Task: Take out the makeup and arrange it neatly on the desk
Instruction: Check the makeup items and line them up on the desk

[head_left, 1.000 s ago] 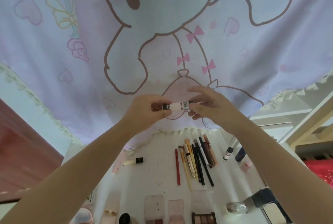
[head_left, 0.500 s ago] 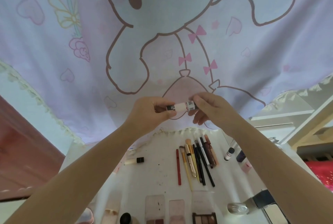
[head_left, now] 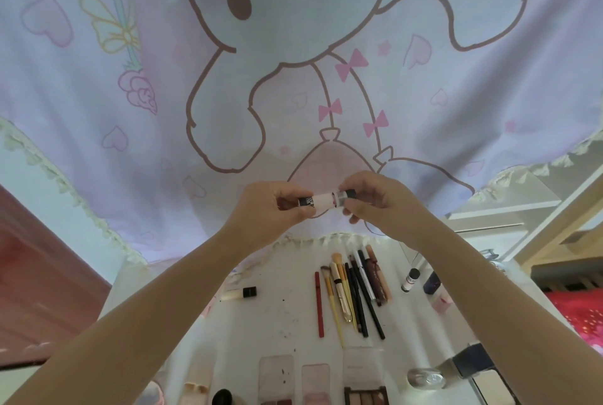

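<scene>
Head view showed both hands raised above the desk [head_left: 248, 316], holding one small makeup tube [head_left: 321, 202] between them. The left hand [head_left: 270, 209] pinched the dark, lettered end of the tube with curled fingers and thumb, and the right hand [head_left: 368, 200] gripped the other end, at the silver band and black cap. The tube lay almost level in the air, in front of a pale cartoon curtain [head_left: 163, 78] with pink bows and hearts. Below the hands, on the white desk, a row of brushes and pencils [head_left: 350, 287] lay side by side, with a red pencil [head_left: 319, 303] just to their left. A cream bottle with black cap [head_left: 239, 293] lay on its side further left. Near the bottom edge stood flat palettes [head_left: 276, 378] in a row, and a small white bottle [head_left: 409, 280] was at the right.
</scene>
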{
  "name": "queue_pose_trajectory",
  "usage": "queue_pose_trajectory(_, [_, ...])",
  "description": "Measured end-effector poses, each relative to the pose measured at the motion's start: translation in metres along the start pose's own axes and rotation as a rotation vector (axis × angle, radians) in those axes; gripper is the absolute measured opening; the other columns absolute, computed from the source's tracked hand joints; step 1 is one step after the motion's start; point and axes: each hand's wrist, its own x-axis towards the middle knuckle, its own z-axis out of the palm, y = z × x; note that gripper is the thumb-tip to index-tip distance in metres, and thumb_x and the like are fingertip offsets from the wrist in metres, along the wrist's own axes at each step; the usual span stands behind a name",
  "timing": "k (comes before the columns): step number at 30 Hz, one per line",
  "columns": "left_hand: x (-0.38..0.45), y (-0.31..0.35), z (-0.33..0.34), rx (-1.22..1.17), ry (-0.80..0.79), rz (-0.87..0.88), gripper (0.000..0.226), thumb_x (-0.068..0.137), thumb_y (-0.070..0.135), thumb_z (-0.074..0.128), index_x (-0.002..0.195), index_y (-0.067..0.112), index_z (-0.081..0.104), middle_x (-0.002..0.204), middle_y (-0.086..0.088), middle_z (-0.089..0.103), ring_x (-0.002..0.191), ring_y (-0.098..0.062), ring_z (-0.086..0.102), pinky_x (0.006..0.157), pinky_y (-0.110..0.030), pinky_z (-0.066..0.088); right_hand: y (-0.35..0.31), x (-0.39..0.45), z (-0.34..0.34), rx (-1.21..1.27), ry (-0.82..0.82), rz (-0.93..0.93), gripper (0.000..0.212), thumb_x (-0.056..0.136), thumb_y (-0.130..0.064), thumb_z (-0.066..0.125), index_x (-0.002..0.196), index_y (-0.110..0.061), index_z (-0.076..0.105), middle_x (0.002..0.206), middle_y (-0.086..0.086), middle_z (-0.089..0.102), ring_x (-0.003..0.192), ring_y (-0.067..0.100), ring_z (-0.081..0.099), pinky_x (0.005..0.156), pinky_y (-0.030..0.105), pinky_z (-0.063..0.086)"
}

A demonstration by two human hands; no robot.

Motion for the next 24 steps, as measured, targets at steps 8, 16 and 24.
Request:
queue_pose_trajectory(8, [-0.002,-0.002,0.004,-0.011,-0.007,-0.012,0.031,0.079,0.010,0.068,0.109,0.011,0.067,0.072,0.020,0.058,0.058,0.020,0.055,0.056,0.003,0.041,0.000,0.002,0.003,0.013,-0.035,0.136,0.018,0.094,-0.018,0.043,0.082,-0.020,0.055,0.069,-0.003,0.061,0.049,0.002,0.057,0.059,0.021,0.051])
queue_pose_trajectory(16, [-0.001,-0.008,0.005,0.003,-0.004,-0.014,0.030,0.078,0.010,0.069,0.108,0.011,0.068,0.073,0.021,0.058,0.059,0.020,0.055,0.060,0.003,0.042,0.010,0.001,0.000,0.163,-0.048,0.078,0.030,0.086,0.000,0.053,0.096,-0.029,0.052,0.087,-0.007,0.062,0.069,0.003,0.064,0.072,0.020,0.055])
queue_pose_trajectory(24, [-0.002,-0.009,0.012,0.002,-0.017,-0.009,0.030,0.078,0.009,0.069,0.109,0.010,0.067,0.079,0.013,0.061,0.059,0.019,0.056,0.062,0.004,0.042,0.016,-0.002,0.000,0.107,-0.021,0.098,0.032,0.082,0.005,0.058,0.086,-0.027,0.057,0.079,-0.008,0.062,0.065,0.001,0.063,0.075,0.019,0.055])
